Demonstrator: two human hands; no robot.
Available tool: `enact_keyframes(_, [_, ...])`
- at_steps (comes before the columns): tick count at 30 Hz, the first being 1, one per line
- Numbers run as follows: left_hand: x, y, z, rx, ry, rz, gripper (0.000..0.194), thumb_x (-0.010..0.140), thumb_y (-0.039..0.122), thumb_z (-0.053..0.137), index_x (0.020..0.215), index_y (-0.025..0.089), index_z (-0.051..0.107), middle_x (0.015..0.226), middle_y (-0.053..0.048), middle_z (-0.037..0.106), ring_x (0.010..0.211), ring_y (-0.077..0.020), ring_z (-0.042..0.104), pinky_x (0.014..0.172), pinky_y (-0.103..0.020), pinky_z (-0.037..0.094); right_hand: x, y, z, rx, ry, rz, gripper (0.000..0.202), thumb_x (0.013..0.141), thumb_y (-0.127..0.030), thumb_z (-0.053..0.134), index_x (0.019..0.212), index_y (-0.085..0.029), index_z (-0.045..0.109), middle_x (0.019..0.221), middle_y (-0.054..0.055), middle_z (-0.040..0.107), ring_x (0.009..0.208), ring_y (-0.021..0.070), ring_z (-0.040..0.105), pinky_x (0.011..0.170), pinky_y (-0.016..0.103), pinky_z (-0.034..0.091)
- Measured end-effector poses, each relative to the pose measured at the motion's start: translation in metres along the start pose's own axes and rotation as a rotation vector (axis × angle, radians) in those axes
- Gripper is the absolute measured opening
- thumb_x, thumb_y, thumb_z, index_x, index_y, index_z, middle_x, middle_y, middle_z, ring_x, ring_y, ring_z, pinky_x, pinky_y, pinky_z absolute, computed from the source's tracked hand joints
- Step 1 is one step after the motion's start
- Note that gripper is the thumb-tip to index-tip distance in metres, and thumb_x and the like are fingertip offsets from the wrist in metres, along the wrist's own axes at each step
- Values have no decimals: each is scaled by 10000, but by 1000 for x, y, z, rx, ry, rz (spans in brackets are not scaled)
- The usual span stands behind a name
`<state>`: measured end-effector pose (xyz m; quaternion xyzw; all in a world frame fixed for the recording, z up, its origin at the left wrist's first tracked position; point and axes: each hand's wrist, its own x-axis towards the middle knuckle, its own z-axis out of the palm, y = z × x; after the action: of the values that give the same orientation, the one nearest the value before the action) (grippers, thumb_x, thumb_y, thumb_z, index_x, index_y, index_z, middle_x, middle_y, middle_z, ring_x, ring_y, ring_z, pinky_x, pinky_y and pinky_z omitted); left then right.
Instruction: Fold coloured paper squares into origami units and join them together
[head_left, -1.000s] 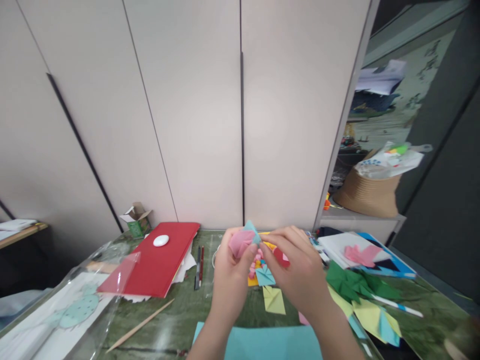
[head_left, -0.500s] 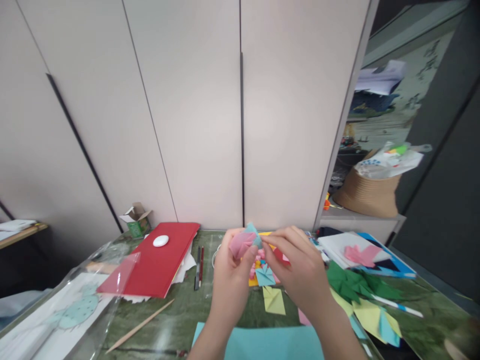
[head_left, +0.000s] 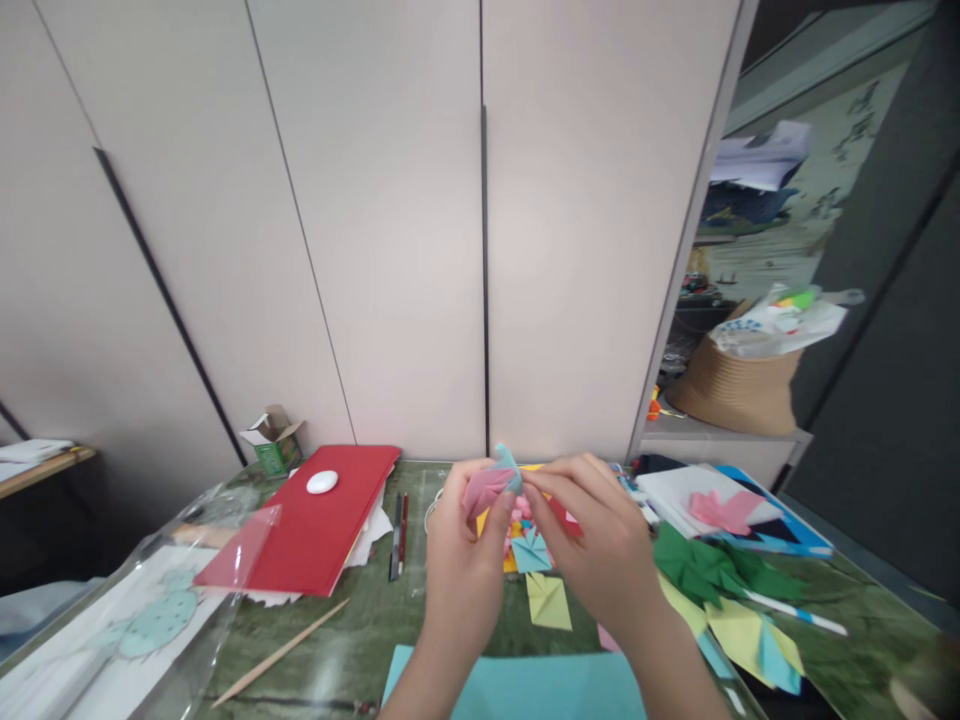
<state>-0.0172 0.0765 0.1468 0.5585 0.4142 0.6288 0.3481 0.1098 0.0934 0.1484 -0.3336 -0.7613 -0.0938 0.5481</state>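
Note:
A pink and light-blue folded paper piece (head_left: pixel 489 486) is held up above the table, in the middle of the head view. My left hand (head_left: pixel 466 540) is closed around its pink part, thumb in front. With thumb and forefinger, my right hand (head_left: pixel 596 520) pinches the light-blue part at its right side. Below the hands lie a light-blue folded paper (head_left: pixel 532 551) and a yellow folded paper (head_left: pixel 549 602). Small pink pieces (head_left: pixel 522 512) show between the hands, partly covered. A large light-blue sheet (head_left: pixel 551 685) lies at the near edge, under my forearms.
To the left are a red folder (head_left: pixel 330 520) with a white oval object (head_left: pixel 322 482), a pointed wooden stick (head_left: pixel 281 652), pens (head_left: pixel 400 538) and a small box (head_left: pixel 274 442). Green paper (head_left: pixel 712 562), yellow paper (head_left: pixel 739 635) and a book (head_left: pixel 709 500) with pink paper lie right. Cabinet doors stand behind.
The pink and light-blue paper has turned slightly in my fingers, and its light-blue tip now points more upward. Both hands stay in almost the same place.

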Motion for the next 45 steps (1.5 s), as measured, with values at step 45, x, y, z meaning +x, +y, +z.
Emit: enact_keyframes(45, [-8, 9, 14, -101, 184, 31, 123, 794, 274, 625, 875, 196, 576, 784, 2, 620, 734, -129, 583, 666, -220, 448, 2, -12, 2, -114, 154, 58, 117, 779, -84, 581, 770, -200, 570, 707, 16, 612, 708, 167, 553, 678, 313, 382])
